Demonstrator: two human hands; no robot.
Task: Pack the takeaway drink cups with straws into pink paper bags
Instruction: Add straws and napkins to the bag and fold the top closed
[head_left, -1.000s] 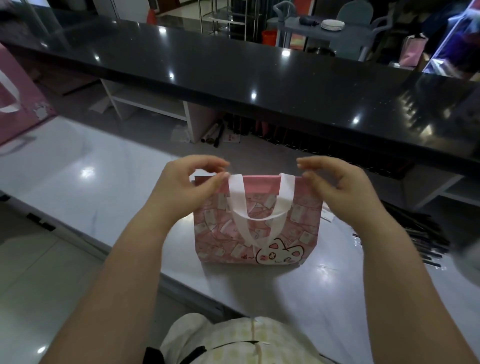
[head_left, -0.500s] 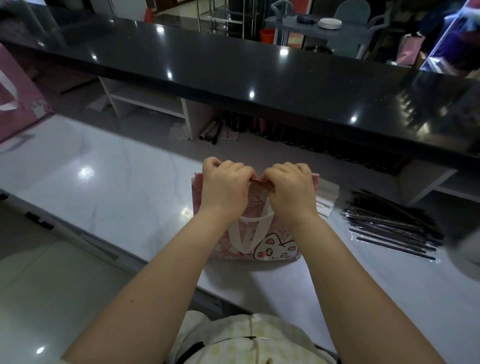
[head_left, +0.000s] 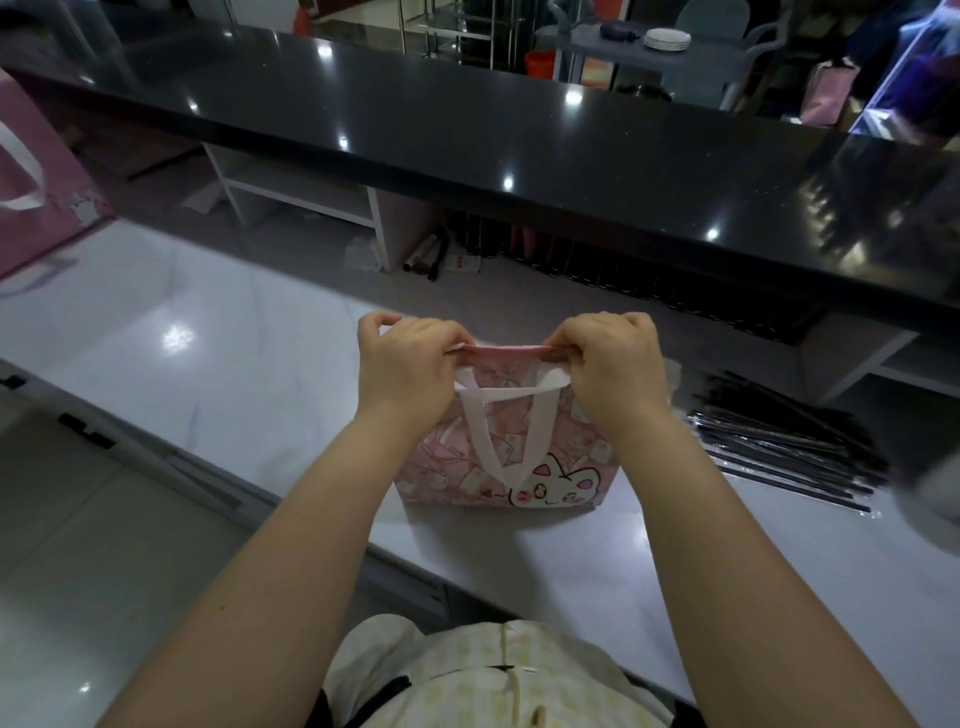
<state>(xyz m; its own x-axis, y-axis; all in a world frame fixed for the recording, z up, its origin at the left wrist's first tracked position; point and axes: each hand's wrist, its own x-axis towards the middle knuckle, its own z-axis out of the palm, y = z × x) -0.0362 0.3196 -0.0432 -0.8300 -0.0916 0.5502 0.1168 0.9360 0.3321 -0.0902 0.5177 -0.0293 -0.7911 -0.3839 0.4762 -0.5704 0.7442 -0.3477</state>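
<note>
Pink paper bag standing upright on the white table, its top edge pinched at the left corner by the left hand and at the right by the right hand; black straws lie to its right.

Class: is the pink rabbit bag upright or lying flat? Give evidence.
Upright: the pink bag stands on its base on the counter, left hand and right hand pinching its top edge.
</note>
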